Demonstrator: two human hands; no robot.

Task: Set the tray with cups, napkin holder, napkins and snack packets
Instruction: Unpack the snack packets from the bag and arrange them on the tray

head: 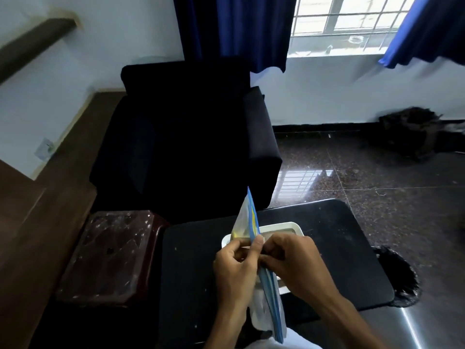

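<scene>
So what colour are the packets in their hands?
The snack packets are blue with some yellow, silvery-white on the other face; head view.

Home sitting room: armchair [186, 137], curtains [234, 28].

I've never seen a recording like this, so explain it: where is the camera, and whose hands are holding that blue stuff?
There is no machine here. One wide-angle camera sits on a person's head and looks forward and down, so you see that person's own two bare hands. The left hand and the right hand both pinch a bunch of flat blue, yellow and white snack packets, held on edge above a white tray. The tray lies on a black table; most of its inside is hidden behind the hands. Beyond the table stands a dark armchair, with a dark red stool to the left.
</scene>
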